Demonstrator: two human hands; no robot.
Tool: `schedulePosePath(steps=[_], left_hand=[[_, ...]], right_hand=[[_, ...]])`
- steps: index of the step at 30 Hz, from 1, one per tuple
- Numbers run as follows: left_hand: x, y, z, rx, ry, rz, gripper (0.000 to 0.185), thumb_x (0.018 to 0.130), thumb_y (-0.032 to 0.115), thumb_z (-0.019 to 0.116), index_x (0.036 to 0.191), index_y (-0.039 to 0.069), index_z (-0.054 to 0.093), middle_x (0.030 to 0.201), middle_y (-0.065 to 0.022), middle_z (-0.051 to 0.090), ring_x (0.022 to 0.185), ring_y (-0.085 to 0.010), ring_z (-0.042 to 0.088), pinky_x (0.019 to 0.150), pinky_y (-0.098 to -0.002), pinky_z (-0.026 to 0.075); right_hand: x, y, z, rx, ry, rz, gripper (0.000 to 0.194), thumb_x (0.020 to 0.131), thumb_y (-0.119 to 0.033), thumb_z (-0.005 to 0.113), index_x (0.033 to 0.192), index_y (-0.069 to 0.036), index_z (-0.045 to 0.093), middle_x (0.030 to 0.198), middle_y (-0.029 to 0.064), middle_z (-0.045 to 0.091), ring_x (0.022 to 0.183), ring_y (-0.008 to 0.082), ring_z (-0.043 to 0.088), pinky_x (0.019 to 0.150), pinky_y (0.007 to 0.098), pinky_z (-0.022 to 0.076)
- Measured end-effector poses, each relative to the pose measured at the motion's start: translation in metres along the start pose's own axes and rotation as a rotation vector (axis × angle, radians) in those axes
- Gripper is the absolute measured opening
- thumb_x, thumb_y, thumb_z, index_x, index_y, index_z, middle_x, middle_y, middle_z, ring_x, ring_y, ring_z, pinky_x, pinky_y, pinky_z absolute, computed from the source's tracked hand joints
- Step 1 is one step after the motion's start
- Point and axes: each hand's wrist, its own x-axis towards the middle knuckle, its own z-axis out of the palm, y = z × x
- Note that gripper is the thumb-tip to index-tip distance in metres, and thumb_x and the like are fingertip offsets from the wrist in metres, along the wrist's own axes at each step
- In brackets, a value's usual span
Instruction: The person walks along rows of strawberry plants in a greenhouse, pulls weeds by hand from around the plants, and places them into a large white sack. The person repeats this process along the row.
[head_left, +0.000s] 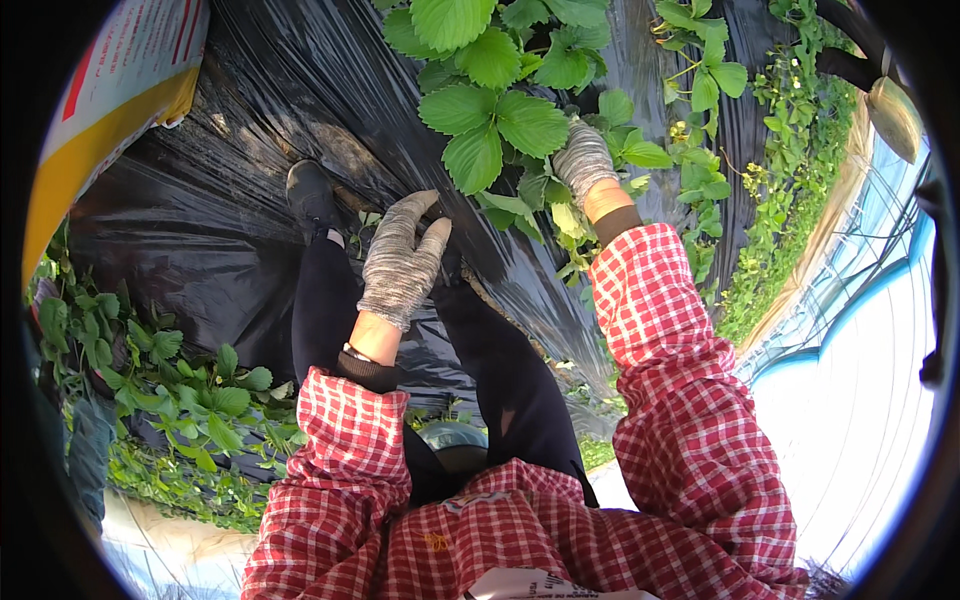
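My left hand (403, 259), in a grey knitted glove, hangs above the black plastic mulch film (225, 195) between my legs, thumb and fingers apart and holding nothing. My right hand (583, 157), in a matching glove, reaches into a strawberry plant (499, 127) with broad green leaves. Leaves cover its fingertips, so whether they grip a stem or leaf cannot be told. Some yellowed leaves (570, 220) hang just below that hand.
A white and yellow printed bag or box (120, 105) stands at the upper left. More strawberry plants (217, 405) grow at the lower left and along the right-hand row (705, 172). My shoe (309, 196) rests on the film. Part of another person's trouser leg (91, 450) shows at the left rim.
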Motion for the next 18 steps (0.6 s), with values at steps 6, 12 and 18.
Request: schedulePosePath(steps=[6, 12, 18], left_hand=[[-0.010, 0.016, -0.004, 0.121, 0.062, 0.073, 0.035, 0.081, 0.013, 0.067, 0.114, 0.002, 0.060, 0.111, -0.0169, 0.061, 0.101, -0.0314, 0.060, 0.088, -0.0368, 0.048], [-0.048, 0.040, -0.020, 0.372, 0.043, 0.179, 0.040, 0.083, 0.022, 0.066, 0.117, 0.003, 0.059, 0.115, -0.0175, 0.060, 0.110, -0.0329, 0.056, 0.096, -0.0384, 0.044], [-0.057, 0.040, -0.046, 0.449, 0.064, 0.207, 0.039, 0.083, 0.024, 0.065, 0.116, 0.004, 0.060, 0.116, -0.0149, 0.060, 0.110, -0.0321, 0.056, 0.096, -0.0394, 0.043]], right_hand=[[-0.005, 0.017, -0.008, 1.081, -0.013, 0.123, 0.033, 0.077, -0.002, 0.064, 0.110, -0.003, 0.065, 0.086, 0.0083, 0.069, 0.073, 0.0198, 0.062, 0.068, 0.0356, 0.0494], [-0.113, -0.072, -0.113, 1.442, -0.062, -0.036, 0.030, 0.083, 0.006, 0.058, 0.113, 0.000, 0.056, 0.098, 0.0076, 0.065, 0.078, 0.0167, 0.063, 0.066, 0.0307, 0.0529], [-0.174, -0.251, -0.308, 1.763, -0.027, -1.023, 0.033, 0.095, -0.012, 0.053, 0.125, 0.000, 0.047, 0.100, 0.0119, 0.062, 0.077, 0.0159, 0.061, 0.071, 0.0284, 0.0544]])
